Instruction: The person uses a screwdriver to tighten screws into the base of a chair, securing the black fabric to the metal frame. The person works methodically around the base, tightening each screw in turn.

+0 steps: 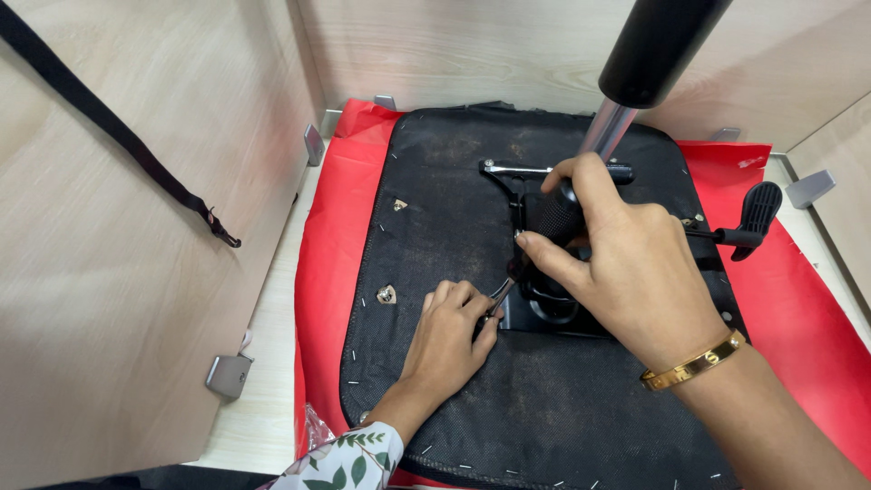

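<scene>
An upturned office chair seat [435,245], covered in black fabric with staples along its edge, lies on a red sheet [327,254]. A black metal mechanism plate [535,313] is mounted at its middle, with a gas-lift column [635,73] rising from it. My right hand [626,263] grips the black handle of a screwdriver [555,218], its tip pointing down at the plate's left edge. My left hand [449,340] rests on the fabric, fingers pinched around the screwdriver tip by the plate. A gold bracelet [694,363] circles my right wrist.
A black lever with a paddle handle [755,213] sticks out to the right of the plate. Wooden panels [136,227] wall in the bench on three sides, with metal brackets [227,374] at the corners. A black strap [118,127] hangs on the left panel.
</scene>
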